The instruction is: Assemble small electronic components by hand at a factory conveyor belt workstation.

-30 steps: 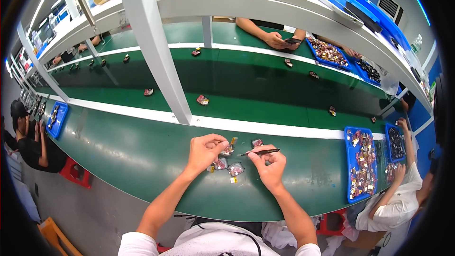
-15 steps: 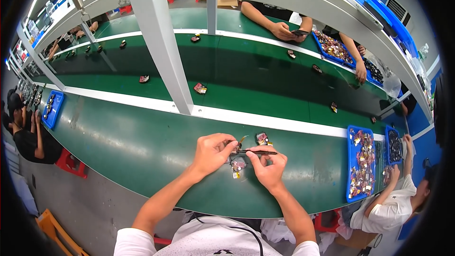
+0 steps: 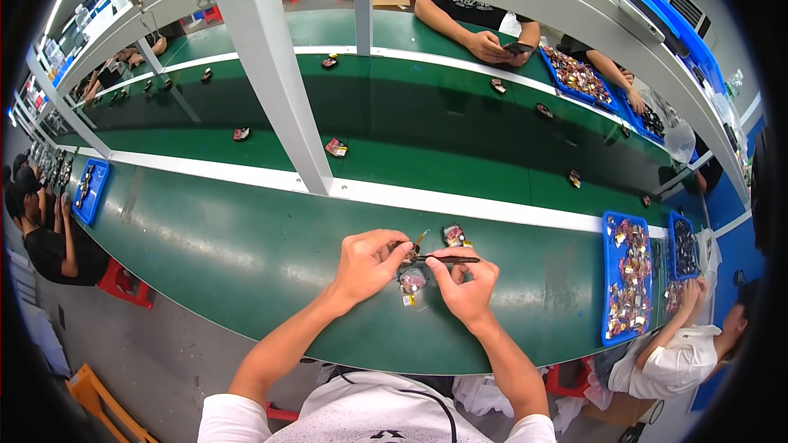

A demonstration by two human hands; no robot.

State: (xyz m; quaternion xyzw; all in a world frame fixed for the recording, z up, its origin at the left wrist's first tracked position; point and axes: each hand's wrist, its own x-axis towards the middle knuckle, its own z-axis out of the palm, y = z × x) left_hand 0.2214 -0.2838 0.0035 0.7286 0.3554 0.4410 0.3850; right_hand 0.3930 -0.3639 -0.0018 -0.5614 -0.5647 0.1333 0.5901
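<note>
**Tweezers (image 3: 458,260) and small part (image 3: 416,248), just below centre of frame**

Left hand (image 3: 366,267): thumb and fingers pinched on the part, most of it hidden; a thin strip pokes up past the fingertips. Right hand (image 3: 468,289): fingers closed round the dark tweezers, tips pointing left at the part. Whether they touch it, cannot tell.

Both hands over the green desk (image 3: 246,254). Pinkish piece (image 3: 412,280) with yellow-and-white label lies just below the part; darker red piece (image 3: 453,235) just above the tweezers.

Right of frame: long blue tray (image 3: 607,279) full of mixed pieces; beyond it, smaller tray (image 3: 672,242) of black ones. Co-worker (image 3: 683,358) in white, lower right, both hands near the smaller tray. Far left: another blue tray (image 3: 98,197), a few pieces inside.

Upper half: green belt (image 3: 435,164) behind a white rail (image 3: 460,209), pieces scattered along it. Person at top of frame holds a phone (image 3: 518,48).
</note>
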